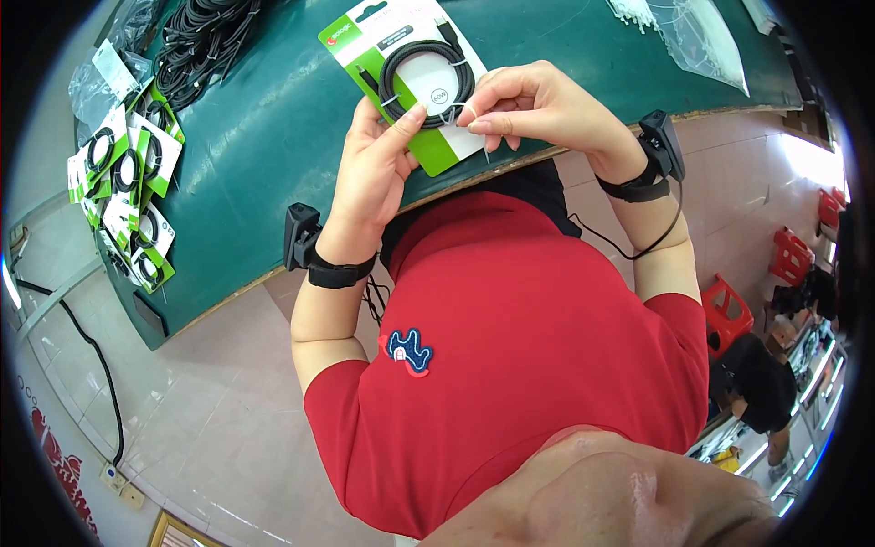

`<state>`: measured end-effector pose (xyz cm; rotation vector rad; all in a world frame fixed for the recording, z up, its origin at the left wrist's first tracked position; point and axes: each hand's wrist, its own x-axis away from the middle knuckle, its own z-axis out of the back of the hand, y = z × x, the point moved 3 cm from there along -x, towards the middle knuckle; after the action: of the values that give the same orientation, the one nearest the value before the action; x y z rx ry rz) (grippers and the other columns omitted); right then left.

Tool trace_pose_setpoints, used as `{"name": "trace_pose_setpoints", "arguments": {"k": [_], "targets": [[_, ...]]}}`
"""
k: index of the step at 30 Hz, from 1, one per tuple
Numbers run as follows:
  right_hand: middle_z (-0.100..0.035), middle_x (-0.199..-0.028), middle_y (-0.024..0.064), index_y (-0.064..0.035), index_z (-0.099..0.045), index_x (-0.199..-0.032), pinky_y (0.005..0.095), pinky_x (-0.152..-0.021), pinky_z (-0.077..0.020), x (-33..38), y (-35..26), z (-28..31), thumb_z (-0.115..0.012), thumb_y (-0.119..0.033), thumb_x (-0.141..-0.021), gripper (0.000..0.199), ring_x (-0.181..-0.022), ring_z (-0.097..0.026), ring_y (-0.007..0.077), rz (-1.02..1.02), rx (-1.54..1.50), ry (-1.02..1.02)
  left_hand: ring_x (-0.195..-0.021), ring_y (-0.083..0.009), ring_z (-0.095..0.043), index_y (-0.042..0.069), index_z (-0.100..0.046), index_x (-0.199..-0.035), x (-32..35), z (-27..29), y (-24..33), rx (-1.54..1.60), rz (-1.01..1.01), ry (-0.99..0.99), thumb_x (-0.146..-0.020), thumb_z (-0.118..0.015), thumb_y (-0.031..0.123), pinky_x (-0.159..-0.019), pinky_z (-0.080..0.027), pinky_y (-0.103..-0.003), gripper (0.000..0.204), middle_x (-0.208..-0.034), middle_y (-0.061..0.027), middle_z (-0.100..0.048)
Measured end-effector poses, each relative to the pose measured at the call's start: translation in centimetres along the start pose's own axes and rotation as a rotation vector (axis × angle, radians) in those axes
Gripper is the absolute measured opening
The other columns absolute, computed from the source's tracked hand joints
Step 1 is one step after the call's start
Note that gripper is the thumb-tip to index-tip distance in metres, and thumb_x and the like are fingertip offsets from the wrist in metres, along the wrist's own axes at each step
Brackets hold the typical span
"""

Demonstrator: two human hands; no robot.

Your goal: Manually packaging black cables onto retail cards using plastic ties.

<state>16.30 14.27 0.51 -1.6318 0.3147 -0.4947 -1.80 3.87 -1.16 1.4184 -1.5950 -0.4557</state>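
A white and green backing card (439, 153) is held up over the table's near edge. On its front sits a coiled black cable (389, 71) with its plug ends pointing up, bound to the card by thin white ties. My left hand (375, 164) grips the card's lower left edge, thumb over the front by the coil. At the coil's lower right, my right hand (538, 105) pinches a thin white cable tie (463, 107) between thumb and forefinger. A loose tail hangs under those fingers.
The green table (273, 155) bears a heap of carded cables (128, 182) at left. Bundled black cables (202, 46) lie behind it. A clear bag of white ties (697, 41) rests at far right. Red stools (727, 314) and another person (758, 383) are at right.
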Motion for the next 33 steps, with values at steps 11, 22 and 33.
{"name": "trace_pose_setpoints", "arguments": {"k": [11,22,33], "targets": [[-0.070,-0.091,0.0048,0.0017,-0.074,-0.098,0.0179,-0.056,-0.0492,0.4,0.7,-1.0,-0.074,-0.004,-0.091,0.009,-0.067,-0.066,0.0059,0.258,0.189,0.329,-0.118,-0.0246,-0.063,0.003,-0.044,-0.133,0.0,-0.1,-0.8,0.099,0.058,-0.017,-0.102,-0.059,0.008,-0.097,-0.057,-0.043,0.035,-0.129,-0.0136,-0.061],[-0.071,-0.089,0.0075,0.0012,-0.073,-0.097,0.0207,-0.056,-0.0524,0.9,0.0,-2.1,-0.077,0.001,-0.086,0.011,-0.066,-0.066,0.0085,0.514,0.651,0.466,-0.118,-0.0243,-0.063,0.003,-0.044,-0.131,0.0,0.1,-1.4,0.126,0.083,-0.014,-0.103,-0.057,0.010,-0.096,-0.056,-0.042,0.032,-0.129,-0.0130,-0.060],[-0.072,-0.087,0.0089,-0.0002,-0.073,-0.094,0.0222,-0.056,-0.0526,1.0,0.1,-2.5,-0.078,0.001,-0.084,0.012,-0.068,-0.066,0.0116,0.616,0.766,0.521,-0.119,-0.0242,-0.062,0.003,-0.045,-0.130,0.1,0.4,-1.9,0.152,0.092,-0.005,-0.103,-0.057,0.010,-0.097,-0.055,-0.042,0.030,-0.129,-0.0131,-0.060]]}}
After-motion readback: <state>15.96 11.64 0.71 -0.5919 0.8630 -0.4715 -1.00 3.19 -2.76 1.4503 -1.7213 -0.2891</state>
